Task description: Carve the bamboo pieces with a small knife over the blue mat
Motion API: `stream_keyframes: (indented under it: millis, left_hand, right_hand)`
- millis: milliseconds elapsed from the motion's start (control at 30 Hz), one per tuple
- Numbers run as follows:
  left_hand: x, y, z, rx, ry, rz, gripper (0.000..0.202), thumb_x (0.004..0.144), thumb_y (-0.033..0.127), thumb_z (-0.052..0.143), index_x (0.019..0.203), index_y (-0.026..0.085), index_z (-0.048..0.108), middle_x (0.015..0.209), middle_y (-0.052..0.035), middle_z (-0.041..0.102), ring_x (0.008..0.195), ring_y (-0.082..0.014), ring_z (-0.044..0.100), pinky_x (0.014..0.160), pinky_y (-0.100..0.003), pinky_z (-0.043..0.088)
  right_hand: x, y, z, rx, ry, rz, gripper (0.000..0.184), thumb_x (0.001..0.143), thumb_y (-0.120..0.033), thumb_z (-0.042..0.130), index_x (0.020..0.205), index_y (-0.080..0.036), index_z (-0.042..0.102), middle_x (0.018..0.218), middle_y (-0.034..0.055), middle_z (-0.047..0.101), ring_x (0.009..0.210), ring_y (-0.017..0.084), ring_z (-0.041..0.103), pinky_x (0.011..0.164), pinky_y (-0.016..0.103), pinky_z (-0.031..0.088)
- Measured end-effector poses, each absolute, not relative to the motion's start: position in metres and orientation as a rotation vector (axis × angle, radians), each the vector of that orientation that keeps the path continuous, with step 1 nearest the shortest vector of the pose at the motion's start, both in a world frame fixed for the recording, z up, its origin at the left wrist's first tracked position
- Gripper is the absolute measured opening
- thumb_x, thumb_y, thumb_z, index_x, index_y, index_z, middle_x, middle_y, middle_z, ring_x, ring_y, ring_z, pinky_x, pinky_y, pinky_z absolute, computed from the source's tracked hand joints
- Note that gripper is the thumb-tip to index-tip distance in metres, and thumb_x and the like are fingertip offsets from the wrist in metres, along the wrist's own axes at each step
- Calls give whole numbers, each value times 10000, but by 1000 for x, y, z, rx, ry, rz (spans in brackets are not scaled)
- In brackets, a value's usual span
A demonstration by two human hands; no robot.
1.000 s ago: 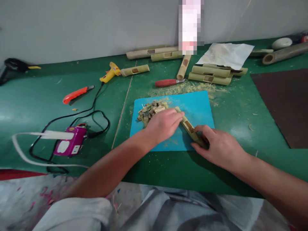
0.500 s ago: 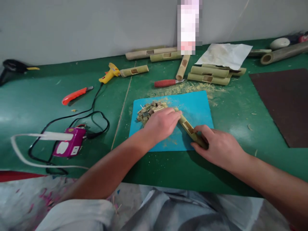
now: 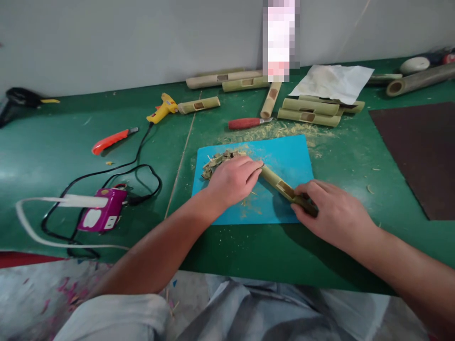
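Note:
A bamboo tube with a rectangular slot cut in its side slants over a blue sheet. Around the tube's near end the fingers of my right hand are closed. My left hand is at the far end, its fingers drawn together with the tips against or right beside the tube's mouth; whether they pinch something small I cannot make out. Partly hidden behind the left hand lies a heap of bamboo chips. Fine shavings are scattered across the sheet.
Slotted bamboo tubes lie along the back, some under white paper. A red-handled knife, yellow glue gun, orange cutter and purple power adapter with cords lie leftward; a dark board is right.
The bamboo tube and my right hand have shifted a little right and toward me. My left hand has moved slightly left, and its fingers now sit at the tube's far end.

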State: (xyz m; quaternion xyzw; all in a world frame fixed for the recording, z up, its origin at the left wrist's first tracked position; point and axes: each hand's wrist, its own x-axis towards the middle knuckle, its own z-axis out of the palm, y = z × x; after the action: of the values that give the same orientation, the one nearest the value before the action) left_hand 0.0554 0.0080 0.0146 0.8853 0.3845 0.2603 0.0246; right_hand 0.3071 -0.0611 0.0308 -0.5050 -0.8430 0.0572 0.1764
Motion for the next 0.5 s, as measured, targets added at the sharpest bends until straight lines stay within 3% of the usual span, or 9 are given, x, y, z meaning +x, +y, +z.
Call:
stream_keyframes:
  millis: [300,400,500]
  left_hand:
    - [65,1,18,2660,1125,896,241,997,223,521,1101,114,710,905,-107,750,812,-190,699,749,-315,570]
    - [66,1,20,2588,1185,978,200,977,210,571,1046,105,727,887,-104,749,783,-175,693,747,-302,567]
    - [66,1,22,2569,1245,1004,193,981,215,573,1059,130,727,933,-98,758,838,-176,701,793,-309,570]
  right_hand:
    - [308,-55,26,-1568,-2378,26,175,876,-355,623,784,-208,596,781,55,662,719,207,623,586,320,383]
    - [305,-55,25,-1543,-2387,35,142,878,-327,622,906,-189,639,827,61,687,747,214,634,609,321,401]
    - [304,-55,25,-1514,-2403,-10,223,884,-306,607,1054,-172,661,887,77,701,796,232,638,633,329,412]
